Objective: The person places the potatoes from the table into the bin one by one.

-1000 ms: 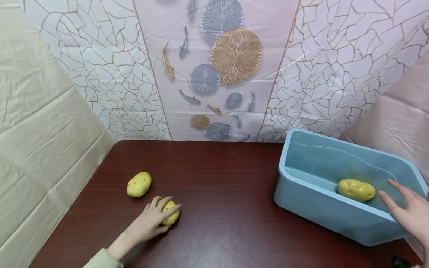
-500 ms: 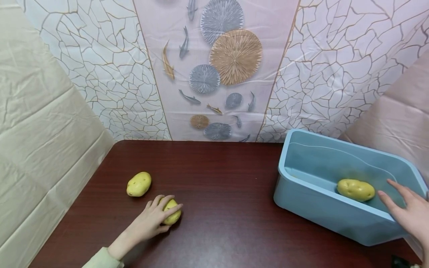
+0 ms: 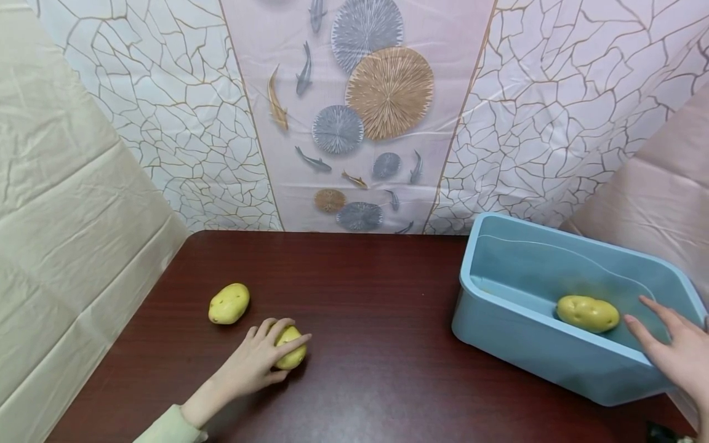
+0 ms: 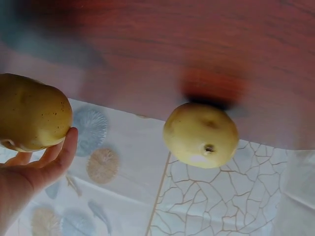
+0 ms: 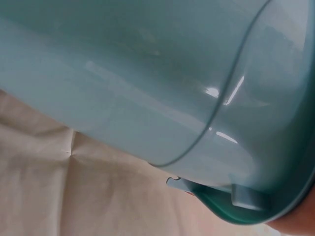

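Note:
My left hand (image 3: 259,360) holds a yellow potato (image 3: 292,352), its fingers spread over the top and the thumb along the near side. In the left wrist view this potato (image 4: 34,113) is at the left edge, with fingertips against its lower side. A second potato (image 3: 229,304) lies on the table beyond and to the left of that hand. My right hand (image 3: 678,351) reaches over the near right rim of a blue plastic bin (image 3: 532,347), fingers extended and apart. Inside the bin lies a third potato (image 3: 588,314), just left of those fingertips.
The dark reddish-brown table (image 3: 376,295) runs back to a patterned cloth (image 3: 360,123). Pale cloth (image 3: 72,246) hangs along the left side, and more hangs behind the bin at right. A small black object (image 3: 661,432) shows at the lower right.
My left hand and the potato in it have shifted slightly to the right and a little away from me. The right hand, the bin and the other potatoes look the same.

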A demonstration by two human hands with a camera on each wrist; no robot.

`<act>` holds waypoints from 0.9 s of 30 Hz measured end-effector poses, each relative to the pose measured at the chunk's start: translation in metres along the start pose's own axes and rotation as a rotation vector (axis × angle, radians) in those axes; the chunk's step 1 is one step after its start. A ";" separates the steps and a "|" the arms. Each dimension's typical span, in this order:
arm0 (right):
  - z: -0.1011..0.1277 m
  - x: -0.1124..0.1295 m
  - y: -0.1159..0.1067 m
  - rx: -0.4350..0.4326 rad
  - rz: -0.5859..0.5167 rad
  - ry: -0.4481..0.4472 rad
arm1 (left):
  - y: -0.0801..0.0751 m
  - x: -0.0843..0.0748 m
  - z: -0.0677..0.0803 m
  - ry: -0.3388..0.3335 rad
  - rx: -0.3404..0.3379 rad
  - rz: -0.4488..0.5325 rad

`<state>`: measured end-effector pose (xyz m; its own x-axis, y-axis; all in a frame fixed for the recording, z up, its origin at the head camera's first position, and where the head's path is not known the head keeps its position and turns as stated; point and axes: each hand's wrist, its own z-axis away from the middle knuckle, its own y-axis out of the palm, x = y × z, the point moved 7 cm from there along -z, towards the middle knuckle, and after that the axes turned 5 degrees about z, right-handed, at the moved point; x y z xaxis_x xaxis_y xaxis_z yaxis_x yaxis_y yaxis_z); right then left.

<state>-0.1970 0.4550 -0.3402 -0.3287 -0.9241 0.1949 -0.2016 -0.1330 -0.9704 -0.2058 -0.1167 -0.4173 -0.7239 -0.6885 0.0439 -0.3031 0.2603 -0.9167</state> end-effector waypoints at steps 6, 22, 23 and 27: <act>0.000 0.000 0.000 -0.006 0.000 -0.011 | -0.003 -0.005 -0.006 0.012 -0.008 0.010; -0.001 0.001 0.000 -0.016 0.008 -0.021 | -0.012 -0.020 -0.026 0.063 0.007 0.016; -0.001 0.001 0.000 -0.014 0.006 -0.017 | -0.013 -0.021 -0.027 0.069 0.003 0.018; -0.001 0.000 0.001 -0.005 0.011 0.001 | -0.014 -0.025 -0.030 0.092 -0.010 0.013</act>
<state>-0.1983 0.4556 -0.3408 -0.3320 -0.9251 0.1842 -0.2026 -0.1208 -0.9718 -0.2022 -0.0829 -0.3935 -0.7818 -0.6197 0.0684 -0.2987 0.2760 -0.9135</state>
